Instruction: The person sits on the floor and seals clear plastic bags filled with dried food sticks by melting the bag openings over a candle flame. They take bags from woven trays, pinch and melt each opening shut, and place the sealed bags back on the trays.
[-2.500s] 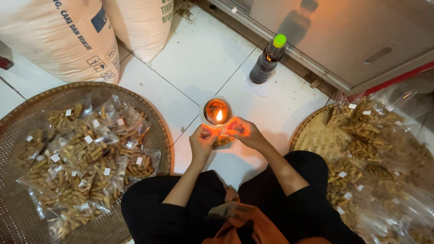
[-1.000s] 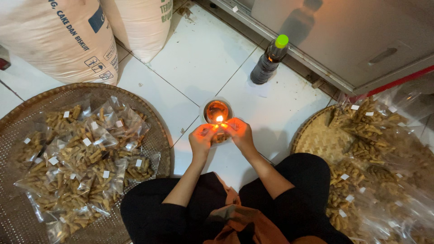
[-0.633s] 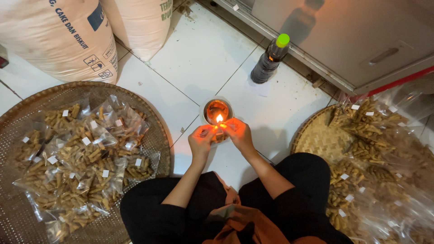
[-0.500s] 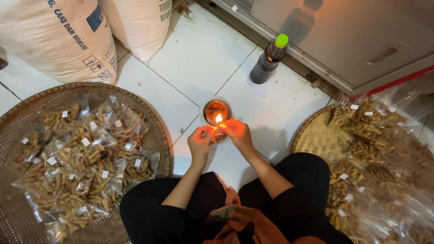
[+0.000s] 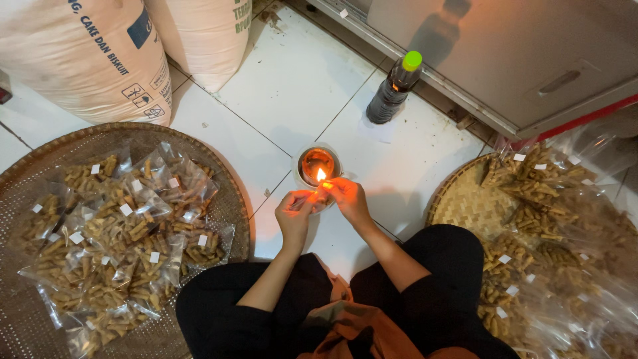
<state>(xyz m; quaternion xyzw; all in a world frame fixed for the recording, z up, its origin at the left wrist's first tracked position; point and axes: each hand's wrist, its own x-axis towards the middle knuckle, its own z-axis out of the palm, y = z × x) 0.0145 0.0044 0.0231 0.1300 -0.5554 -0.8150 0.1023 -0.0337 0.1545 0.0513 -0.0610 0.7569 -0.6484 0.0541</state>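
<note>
- Left hand (image 5: 294, 211) and right hand (image 5: 347, 197) each keep a pinching grip on a small clear packet (image 5: 318, 197), its edge at the flame (image 5: 321, 175) of a small round lamp (image 5: 318, 164) on the floor.
- Held too long, the plastic could melt through or singe fingertips.
- Clear snack bags (image 5: 126, 226) with white square labels fill the left woven tray (image 5: 219, 199); more bags (image 5: 545, 179) lie right.
- A dark, green-capped bottle (image 5: 393, 88) stands beyond; pale sacks (image 5: 93, 53) behind.

We see glossy white floor tiles (image 5: 292, 86), smooth and reflective. Two round trays (image 5: 219, 173) are rough woven wicker. The snack bags (image 5: 126, 226) are clear, shiny plastic with small paper labels. The bottle (image 5: 393, 90) is smooth plastic, the sacks (image 5: 86, 60) matt woven material, the cabinet (image 5: 531, 53) dull brushed metal.
</note>
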